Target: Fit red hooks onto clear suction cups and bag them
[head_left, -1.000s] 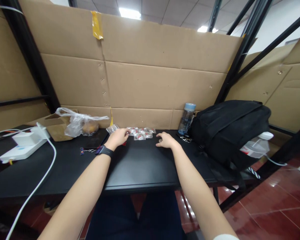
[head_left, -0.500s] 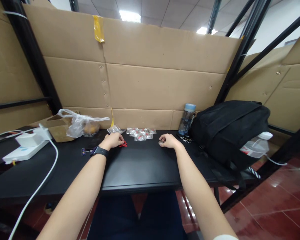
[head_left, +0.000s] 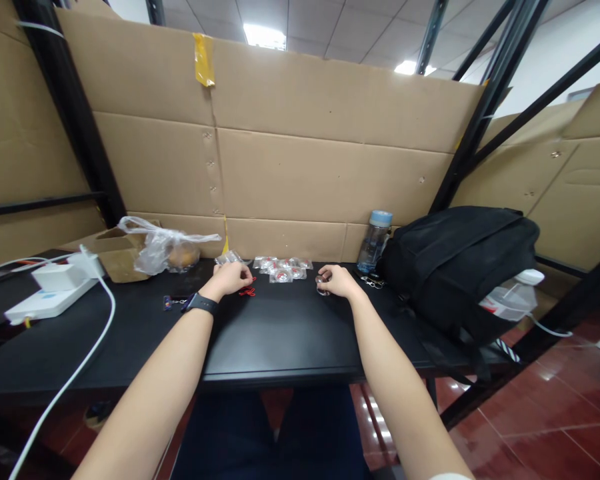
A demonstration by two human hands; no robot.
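My left hand (head_left: 230,279), with a dark watch on its wrist, is closed in a pinch on a thin red cord. More of the red cord (head_left: 247,291) lies on the black table just under the fingertips. My right hand (head_left: 336,280) has its fingers curled around a small round shiny object (head_left: 322,287) at the table surface; its exact kind is too small to make out. Between the hands, farther back, lie several small clear packets (head_left: 282,274) with red and silvery contents. Behind my left hand are more clear packets (head_left: 229,258).
A black backpack (head_left: 460,267) and a blue-capped water bottle (head_left: 375,243) stand at the right, near a small chain (head_left: 371,283). To the left are a tied plastic bag (head_left: 155,250), a white power strip (head_left: 50,300) with cables, and a keychain (head_left: 168,303). Cardboard (head_left: 280,173) walls the back.
The fingers of my left hand have lifted slightly, and a bit of red cord now shows at the fingertips. More of the round shiny object shows beneath my right hand. The view has shifted slightly.
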